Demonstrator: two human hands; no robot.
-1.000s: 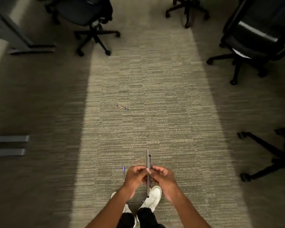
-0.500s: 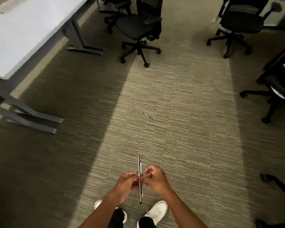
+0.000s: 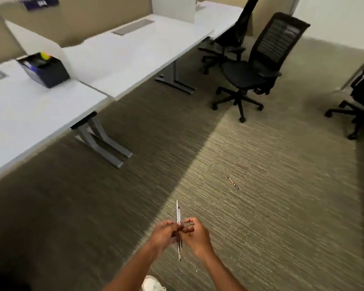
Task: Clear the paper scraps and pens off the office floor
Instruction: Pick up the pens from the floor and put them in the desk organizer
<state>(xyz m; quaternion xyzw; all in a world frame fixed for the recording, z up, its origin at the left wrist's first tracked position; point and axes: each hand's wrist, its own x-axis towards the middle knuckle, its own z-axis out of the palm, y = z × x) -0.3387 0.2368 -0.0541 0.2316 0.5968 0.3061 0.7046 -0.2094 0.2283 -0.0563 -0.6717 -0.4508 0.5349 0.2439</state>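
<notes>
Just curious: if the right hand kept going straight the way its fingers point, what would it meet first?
The right hand has its fingers curled leftward onto the bundle of pens, so it meets those at once, then the left hand just beyond. Depth between the hands is unclear.

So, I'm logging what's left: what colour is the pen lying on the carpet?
Orange-red with dark ends, as far as the head view shows; the pen is small there.

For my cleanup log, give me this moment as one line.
both hands hold pens | left hand and right hand together | orange pen on carpet | organizer on desk
</notes>
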